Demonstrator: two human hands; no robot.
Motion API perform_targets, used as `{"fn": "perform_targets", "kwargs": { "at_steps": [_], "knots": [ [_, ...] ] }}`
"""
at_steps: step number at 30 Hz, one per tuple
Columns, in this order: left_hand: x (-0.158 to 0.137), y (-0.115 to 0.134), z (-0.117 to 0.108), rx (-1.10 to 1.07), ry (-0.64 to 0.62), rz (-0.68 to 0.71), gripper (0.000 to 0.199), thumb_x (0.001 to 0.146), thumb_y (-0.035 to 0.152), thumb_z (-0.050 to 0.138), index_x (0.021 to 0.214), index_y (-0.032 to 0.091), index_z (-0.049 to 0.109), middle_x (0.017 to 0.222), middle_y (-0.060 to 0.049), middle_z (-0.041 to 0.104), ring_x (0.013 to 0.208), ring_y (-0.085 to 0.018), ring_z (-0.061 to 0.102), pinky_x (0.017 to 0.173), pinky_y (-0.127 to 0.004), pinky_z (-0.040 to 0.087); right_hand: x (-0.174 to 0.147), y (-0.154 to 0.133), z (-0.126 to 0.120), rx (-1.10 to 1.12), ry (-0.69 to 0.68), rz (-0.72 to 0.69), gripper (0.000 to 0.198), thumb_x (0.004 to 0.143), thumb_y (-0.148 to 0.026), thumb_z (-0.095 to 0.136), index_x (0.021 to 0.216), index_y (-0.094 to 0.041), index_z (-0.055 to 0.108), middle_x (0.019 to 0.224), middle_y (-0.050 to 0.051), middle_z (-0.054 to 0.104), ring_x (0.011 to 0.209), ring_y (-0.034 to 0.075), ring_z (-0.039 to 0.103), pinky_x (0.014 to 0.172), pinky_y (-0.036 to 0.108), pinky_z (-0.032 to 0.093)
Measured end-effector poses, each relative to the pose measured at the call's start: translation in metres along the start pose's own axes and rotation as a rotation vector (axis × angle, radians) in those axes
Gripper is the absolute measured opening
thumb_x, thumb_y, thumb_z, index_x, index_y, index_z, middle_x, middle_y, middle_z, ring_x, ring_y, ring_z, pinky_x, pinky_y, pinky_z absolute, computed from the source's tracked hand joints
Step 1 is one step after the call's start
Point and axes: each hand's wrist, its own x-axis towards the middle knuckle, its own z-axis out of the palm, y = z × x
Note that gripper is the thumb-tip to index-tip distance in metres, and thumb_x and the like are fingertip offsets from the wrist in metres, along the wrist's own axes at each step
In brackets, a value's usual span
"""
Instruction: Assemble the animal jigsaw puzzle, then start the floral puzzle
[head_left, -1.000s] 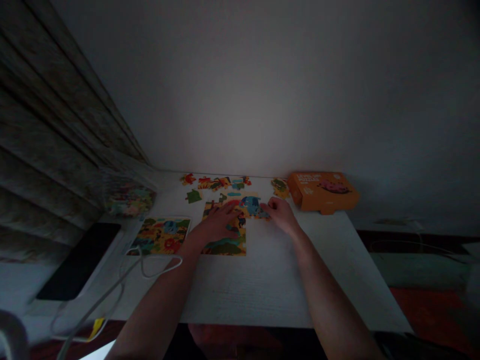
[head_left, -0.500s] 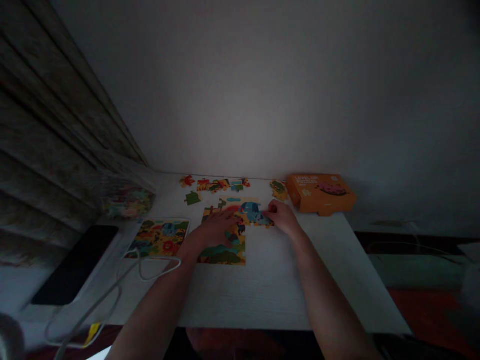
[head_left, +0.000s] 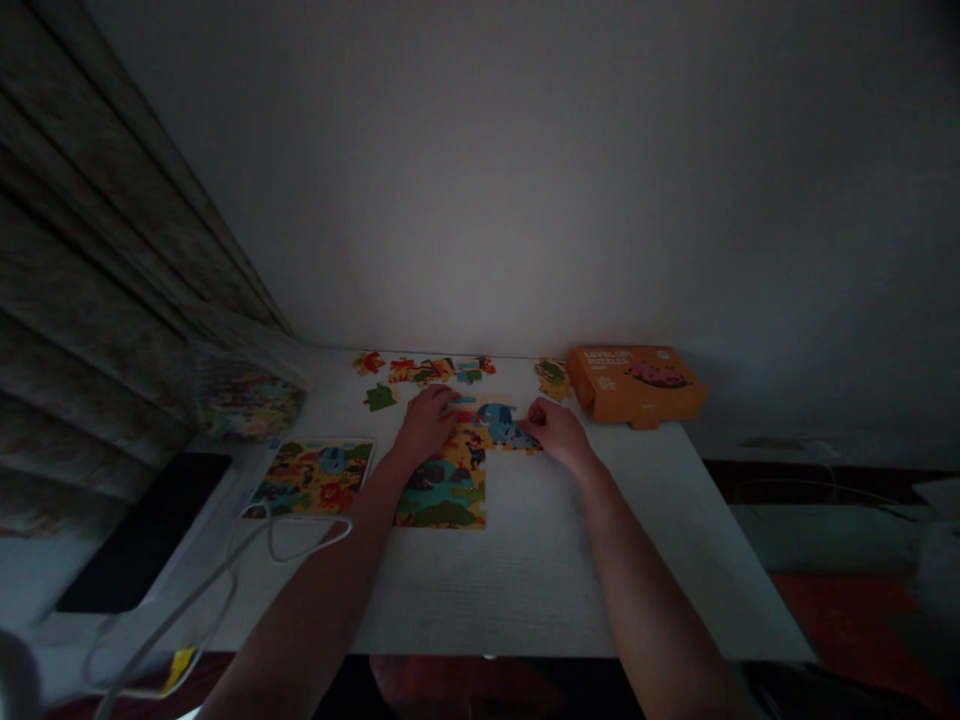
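Observation:
A partly joined jigsaw puzzle [head_left: 442, 490] with animals and a blue elephant lies on the white table. My left hand [head_left: 429, 420] rests over its upper left part, fingers stretched along the top and holding nothing. At the right end of the elephant row, my right hand [head_left: 556, 430] has thumb and fingers pinched on the edge of a blue puzzle piece [head_left: 523, 437]. That hand partly covers the piece. Left of the puzzle, under my left forearm's side, lies a reference picture card [head_left: 311, 478] of the same scene.
Loose puzzle pieces [head_left: 424, 371] lie along the wall, with a green piece [head_left: 381, 397] in front. Another piece [head_left: 553, 376] lies beside the orange puzzle box [head_left: 637, 385]. A white cable [head_left: 217, 572], a black phone-like slab [head_left: 142, 535] and a clear bag [head_left: 247, 400] are at left.
My left hand has slid up and left from the puzzle's middle to its upper left edge, uncovering the centre. My right hand stays at the elephant row's right end.

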Motion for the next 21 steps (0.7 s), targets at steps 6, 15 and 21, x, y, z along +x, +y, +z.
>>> {"fn": "perform_targets", "kwargs": {
  "at_steps": [6, 15, 21],
  "knots": [
    [0.053, 0.012, 0.013, 0.119, -0.019, 0.011, 0.048, 0.089, 0.018, 0.064, 0.137, 0.018, 0.06, 0.146, -0.016, 0.058, 0.14, -0.03, 0.05, 0.119, -0.046, 0.037, 0.005, 0.006, 0.003, 0.005, 0.102, -0.007, 0.029, 0.088, -0.041, 0.068, 0.071, -0.023, 0.052, 0.064, -0.002, 0.057, 0.061, 0.015, 0.051, 0.056, 0.027, 0.026],
    [0.101, 0.006, 0.011, 0.307, -0.281, -0.101, 0.054, 0.091, 0.036, 0.064, 0.143, 0.026, 0.057, 0.153, -0.014, 0.054, 0.143, -0.036, 0.047, 0.121, -0.062, 0.022, 0.01, 0.01, 0.004, 0.055, 0.156, -0.004, 0.031, 0.091, -0.036, 0.064, 0.068, -0.023, 0.048, 0.064, -0.002, 0.055, 0.062, 0.016, 0.049, 0.059, 0.027, 0.027],
    [0.093, 0.005, 0.011, 0.335, -0.16, -0.062, 0.051, 0.088, 0.038, 0.066, 0.136, 0.021, 0.064, 0.134, -0.014, 0.067, 0.126, -0.033, 0.061, 0.116, -0.046, 0.038, 0.009, 0.008, 0.002, 0.103, 0.187, -0.023, 0.028, 0.089, -0.035, 0.065, 0.069, -0.023, 0.049, 0.063, -0.003, 0.054, 0.063, 0.016, 0.051, 0.059, 0.027, 0.029]
  ]
}}
